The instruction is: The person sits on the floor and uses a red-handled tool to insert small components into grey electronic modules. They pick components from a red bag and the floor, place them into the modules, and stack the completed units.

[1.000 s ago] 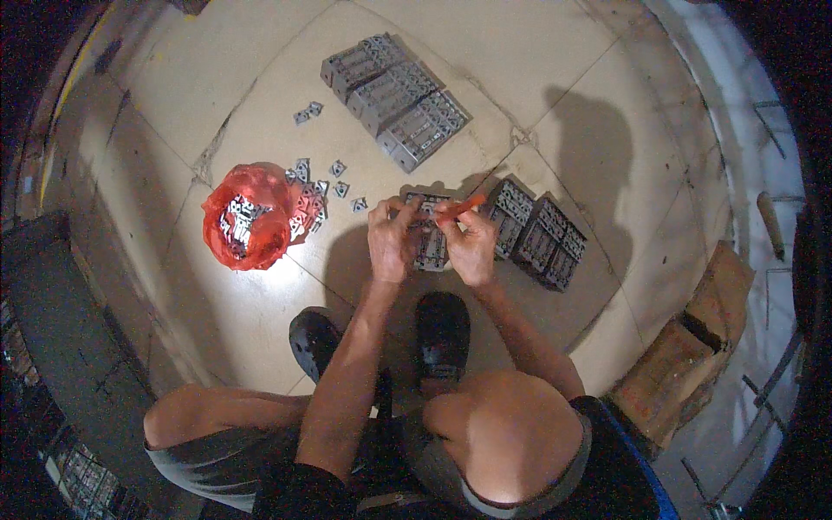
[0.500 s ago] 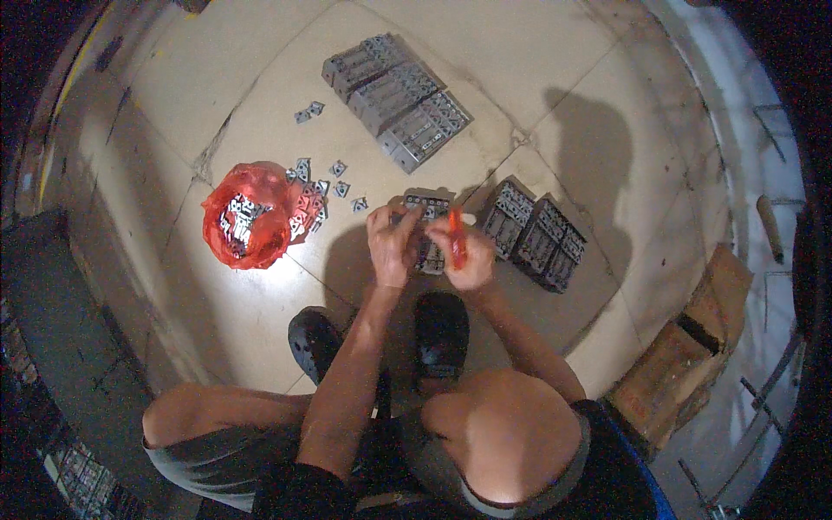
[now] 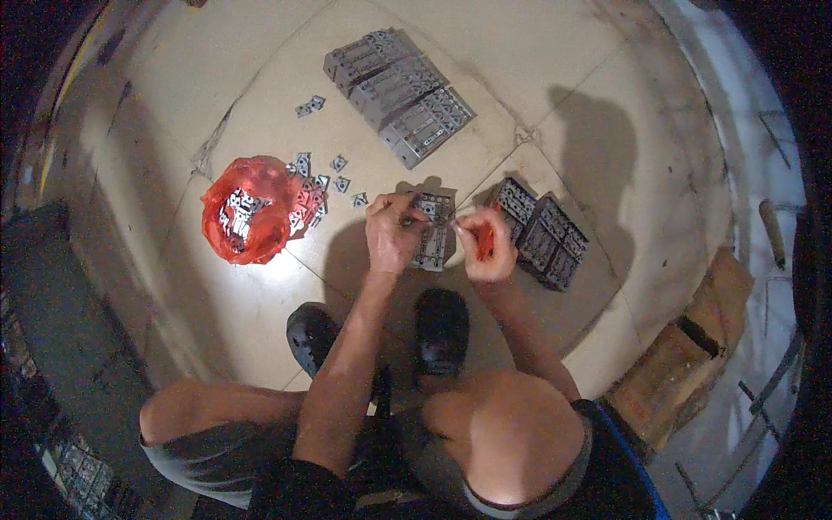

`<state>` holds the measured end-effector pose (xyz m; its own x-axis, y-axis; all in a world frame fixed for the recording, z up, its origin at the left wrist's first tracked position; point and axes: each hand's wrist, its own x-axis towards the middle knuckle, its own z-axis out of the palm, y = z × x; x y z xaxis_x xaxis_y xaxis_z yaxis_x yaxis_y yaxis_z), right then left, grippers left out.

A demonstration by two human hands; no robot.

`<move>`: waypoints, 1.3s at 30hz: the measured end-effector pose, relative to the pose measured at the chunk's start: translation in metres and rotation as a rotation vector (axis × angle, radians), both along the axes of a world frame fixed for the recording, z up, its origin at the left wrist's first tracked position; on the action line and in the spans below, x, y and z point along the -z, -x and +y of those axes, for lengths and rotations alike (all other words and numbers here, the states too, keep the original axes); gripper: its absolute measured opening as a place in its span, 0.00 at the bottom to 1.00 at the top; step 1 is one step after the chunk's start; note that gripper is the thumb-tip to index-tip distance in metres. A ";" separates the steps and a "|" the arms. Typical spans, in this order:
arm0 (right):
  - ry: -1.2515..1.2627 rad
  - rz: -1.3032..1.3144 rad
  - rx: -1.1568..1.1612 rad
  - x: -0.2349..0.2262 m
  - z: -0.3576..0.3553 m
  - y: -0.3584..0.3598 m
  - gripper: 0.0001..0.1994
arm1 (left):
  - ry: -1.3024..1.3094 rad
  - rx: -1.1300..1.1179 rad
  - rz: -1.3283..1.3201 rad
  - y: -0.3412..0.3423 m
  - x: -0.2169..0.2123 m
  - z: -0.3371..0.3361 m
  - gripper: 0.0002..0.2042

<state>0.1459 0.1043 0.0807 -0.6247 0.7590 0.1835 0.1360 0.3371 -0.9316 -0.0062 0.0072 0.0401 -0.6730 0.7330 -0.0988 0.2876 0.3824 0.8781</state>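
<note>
A grey metal block [image 3: 431,253], slotted and studded on top, lies on the floor in front of my shoes. Over its left edge my left hand [image 3: 390,232] is bent, thumb and fingertips together at the upper part of the block; whatever they pinch is too small to make out. My right hand [image 3: 488,251] is closed just right of the block, apart from it. In that palm sits a tool with a red-orange handle [image 3: 485,239]; its shape suggests a screwdriver, but fingers cover most of it. The right thumb and index fingertips meet near the block's right side.
Three joined grey blocks [image 3: 400,94] lie farther off, and more blocks [image 3: 539,232] stand right of my right hand. At left, a red plastic bag [image 3: 227,178] holds small metal plates, with several loose plates [image 3: 342,185] beside it. Cardboard [image 3: 663,381] lies at right.
My right hand has drawn back to the right, off the block, and the red-orange handle has tipped into the palm. The left hand has shifted slightly left, uncovering more of the block.
</note>
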 end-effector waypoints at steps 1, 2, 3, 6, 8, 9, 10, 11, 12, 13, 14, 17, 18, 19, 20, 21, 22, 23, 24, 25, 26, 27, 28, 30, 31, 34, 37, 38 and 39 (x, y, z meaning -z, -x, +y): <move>0.012 -0.022 0.008 0.000 -0.005 -0.007 0.16 | -0.006 -0.011 0.006 0.000 0.003 -0.001 0.23; 0.029 -0.044 0.013 0.000 -0.009 -0.012 0.15 | -0.034 -0.035 0.021 -0.001 0.007 -0.003 0.22; 0.030 -0.033 0.013 0.000 -0.013 -0.016 0.15 | -0.039 -0.097 -0.063 -0.001 0.011 -0.005 0.21; -0.159 -0.041 -0.192 -0.009 -0.016 -0.035 0.26 | -0.145 -0.300 -0.276 -0.007 0.028 -0.004 0.18; -0.128 -0.086 -0.281 -0.015 -0.023 -0.047 0.37 | -0.197 -0.437 -0.411 -0.012 0.035 -0.011 0.16; -0.069 -0.091 -0.256 -0.017 -0.028 -0.050 0.34 | -0.220 -0.466 -0.397 -0.015 0.038 -0.013 0.16; 0.000 -0.105 -0.231 -0.017 -0.035 -0.053 0.31 | -0.225 -0.504 -0.396 -0.020 0.039 -0.016 0.15; 0.072 -0.120 -0.206 -0.016 -0.041 -0.055 0.29 | -0.227 -0.544 -0.396 -0.025 0.040 -0.019 0.15; 0.147 -0.108 -0.179 -0.015 -0.047 -0.056 0.24 | -0.155 -0.552 -0.456 -0.031 0.040 -0.021 0.16; 0.222 -0.096 -0.150 -0.013 -0.051 -0.056 0.19 | -0.156 -0.554 -0.425 -0.037 0.039 -0.020 0.16; 0.279 -0.058 -0.115 -0.013 -0.055 -0.057 0.14 | -0.175 -0.557 -0.399 -0.042 0.039 -0.020 0.17; 0.189 -0.169 -0.074 -0.015 -0.062 -0.057 0.10 | -0.150 -0.596 -0.416 -0.056 0.034 -0.019 0.18; 0.096 -0.206 -0.115 -0.017 -0.063 -0.057 0.11 | -0.157 -0.612 -0.405 -0.058 0.033 -0.019 0.17; 0.002 -0.238 -0.157 -0.020 -0.064 -0.057 0.13 | -0.136 -0.633 -0.423 -0.060 0.031 -0.019 0.17; -0.108 -0.244 -0.196 -0.022 -0.065 -0.056 0.15 | -0.134 -0.634 -0.420 -0.061 0.030 -0.019 0.17; -0.104 -0.253 -0.205 -0.023 -0.065 -0.055 0.16 | -0.103 -0.639 -0.450 -0.063 0.029 -0.019 0.17; -0.118 -0.235 -0.211 -0.022 -0.066 -0.053 0.17 | -0.092 -0.646 -0.451 -0.063 0.029 -0.019 0.17; -0.116 -0.262 -0.220 -0.020 -0.067 -0.051 0.18 | -0.082 -0.652 -0.452 -0.064 0.029 -0.019 0.17; -0.085 -0.233 -0.207 -0.017 -0.069 -0.049 0.19 | -0.090 -0.661 -0.424 -0.063 0.031 -0.018 0.16; -0.037 -0.248 -0.200 -0.013 -0.071 -0.046 0.20 | -0.046 -0.679 -0.457 -0.063 0.034 -0.019 0.16; -0.014 -0.271 -0.218 -0.009 -0.073 -0.046 0.21 | -0.111 -0.636 -0.404 -0.063 0.036 -0.020 0.16; -0.153 -0.254 -0.229 -0.005 -0.074 -0.045 0.21 | -0.123 -0.601 -0.411 -0.063 0.039 -0.023 0.16; -0.316 -0.245 -0.265 -0.001 -0.074 -0.047 0.22 | -0.168 -0.567 -0.388 -0.064 0.042 -0.025 0.17; -0.475 -0.274 -0.286 0.007 -0.076 -0.048 0.22 | -0.223 -0.561 -0.304 -0.066 0.051 -0.025 0.17; -0.469 -0.314 -0.275 0.010 -0.076 -0.049 0.21 | -0.213 -0.563 -0.295 -0.067 0.054 -0.027 0.17; -0.513 -0.335 -0.299 0.015 -0.076 -0.049 0.20 | -0.234 -0.556 -0.364 -0.066 0.064 -0.027 0.17; -0.599 -0.394 -0.349 0.012 -0.080 -0.045 0.21 | -0.126 -0.577 -0.246 -0.066 0.067 -0.027 0.17; -0.641 -0.417 -0.361 0.009 -0.082 -0.043 0.21 | -0.169 -0.553 -0.240 -0.065 0.067 -0.027 0.18; -0.614 -0.454 -0.365 0.006 -0.084 -0.040 0.21 | -0.175 -0.543 -0.279 -0.064 0.067 -0.028 0.18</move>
<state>0.1861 0.0208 0.0751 -0.9241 0.3428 0.1690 0.2372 0.8611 -0.4497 0.0581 -0.0207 -0.0267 -0.9197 0.3157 -0.2335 -0.1555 0.2531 0.9549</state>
